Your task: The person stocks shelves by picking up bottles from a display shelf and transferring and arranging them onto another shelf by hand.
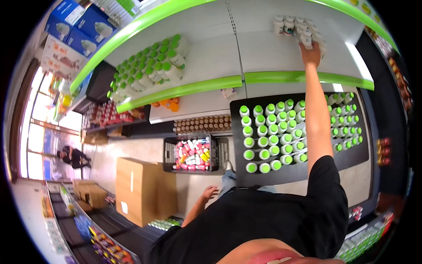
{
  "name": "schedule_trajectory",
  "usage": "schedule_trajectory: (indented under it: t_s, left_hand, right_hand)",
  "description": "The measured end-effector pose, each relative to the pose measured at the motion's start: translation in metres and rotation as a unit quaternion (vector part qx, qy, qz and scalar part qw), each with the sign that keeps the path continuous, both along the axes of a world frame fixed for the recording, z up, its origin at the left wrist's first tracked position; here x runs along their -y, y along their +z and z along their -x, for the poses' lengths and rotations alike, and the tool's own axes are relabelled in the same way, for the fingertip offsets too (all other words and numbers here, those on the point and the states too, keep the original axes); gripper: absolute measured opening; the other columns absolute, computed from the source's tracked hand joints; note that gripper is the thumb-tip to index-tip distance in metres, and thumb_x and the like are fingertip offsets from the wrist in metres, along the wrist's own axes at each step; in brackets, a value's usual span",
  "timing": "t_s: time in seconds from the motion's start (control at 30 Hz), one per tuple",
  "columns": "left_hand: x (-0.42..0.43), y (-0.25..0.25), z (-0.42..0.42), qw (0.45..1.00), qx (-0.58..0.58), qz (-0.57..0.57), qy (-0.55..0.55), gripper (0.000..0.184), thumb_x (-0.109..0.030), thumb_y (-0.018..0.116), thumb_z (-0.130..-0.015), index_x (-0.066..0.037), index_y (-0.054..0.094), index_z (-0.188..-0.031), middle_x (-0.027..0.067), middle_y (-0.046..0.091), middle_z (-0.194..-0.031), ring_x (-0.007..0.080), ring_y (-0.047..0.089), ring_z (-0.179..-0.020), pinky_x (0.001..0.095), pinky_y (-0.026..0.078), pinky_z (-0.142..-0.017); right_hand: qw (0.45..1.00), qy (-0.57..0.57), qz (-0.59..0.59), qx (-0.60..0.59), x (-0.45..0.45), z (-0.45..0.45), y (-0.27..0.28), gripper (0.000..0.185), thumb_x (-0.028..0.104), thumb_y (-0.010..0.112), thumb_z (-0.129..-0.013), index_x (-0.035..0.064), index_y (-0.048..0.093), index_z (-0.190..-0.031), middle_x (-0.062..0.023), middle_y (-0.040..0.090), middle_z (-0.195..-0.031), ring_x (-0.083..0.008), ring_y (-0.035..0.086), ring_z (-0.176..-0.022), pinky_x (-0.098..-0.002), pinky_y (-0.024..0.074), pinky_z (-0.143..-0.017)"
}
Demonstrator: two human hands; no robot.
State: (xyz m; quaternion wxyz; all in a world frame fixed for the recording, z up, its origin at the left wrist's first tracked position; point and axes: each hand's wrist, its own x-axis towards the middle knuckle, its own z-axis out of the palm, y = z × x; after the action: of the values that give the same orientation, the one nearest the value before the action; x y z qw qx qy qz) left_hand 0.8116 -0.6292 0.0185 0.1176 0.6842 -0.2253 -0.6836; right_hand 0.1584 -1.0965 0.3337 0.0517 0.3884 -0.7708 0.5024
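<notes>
My right hand [310, 54] reaches up to the upper shelf at the right, its fingers around a white bottle [306, 39] at the front of a small group of white bottles [289, 25]. The bottle appears to be standing among the others; part of it is hidden by the fingers. My left hand [210, 192] hangs low by my side, near my leg, with nothing in it and its fingers loosely apart. Below my right arm, rows of white bottles with green caps [273, 129] stand on a black board [239, 175].
More green-capped bottles [149, 66] fill the shelf's left part. A black crate [214, 154] of small coloured bottles sits on the floor beside my foot. Large cardboard boxes [136, 191] stand at the left. A seated person [74, 157] is near the glass door.
</notes>
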Motion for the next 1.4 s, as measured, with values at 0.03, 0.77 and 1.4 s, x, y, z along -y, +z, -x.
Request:
schedule_trajectory:
  t_s: [0.03, 0.77, 1.4]
  left_hand:
    - [0.039, 0.007, -0.018, 0.999, -0.023, 0.039, -0.022, 0.026, -0.026, 0.056, -0.094, -0.010, 0.064, -0.113, 0.0053, 0.071, -0.104, 0.0181, 0.067, -0.081, 0.0353, 0.049, -0.067]
    - [0.506, 0.316, 0.189, 0.688, 0.238, 0.612, -0.309, 0.032, -0.035, 0.050, -0.095, -0.008, 0.054, -0.112, 0.0171, 0.070, -0.106, 0.0381, 0.065, -0.101, 0.0503, 0.053, -0.082]
    - [0.218, 0.189, 0.048, 0.775, -0.176, 0.381, -0.473, 0.070, -0.016, 0.088, -0.065, -0.003, 0.055, -0.125, 0.0094, 0.066, -0.109, 0.0175, 0.063, -0.101, 0.0333, 0.051, -0.090]
  right_hand:
    - [1.000, 0.027, 0.005, -0.003, 0.005, -0.009, 0.019, 0.071, 0.048, 0.074, -0.077, 0.0104, 0.052, -0.133, -0.0226, 0.064, -0.116, -0.0360, 0.062, -0.109, -0.0448, 0.0492, -0.094]
    - [0.989, 0.144, -0.018, 0.018, -0.010, -0.375, 0.030, 0.050, 0.046, 0.067, -0.086, 0.0102, 0.055, -0.118, -0.0213, 0.069, -0.099, -0.0443, 0.064, -0.094, -0.0490, 0.0519, -0.079]
    - [0.915, 0.196, -0.064, 0.346, -0.389, -0.441, -0.118, 0.037, 0.022, 0.080, -0.083, 0.0048, 0.060, -0.109, -0.0047, 0.064, -0.091, -0.0125, 0.061, -0.085, -0.0305, 0.0505, -0.077]
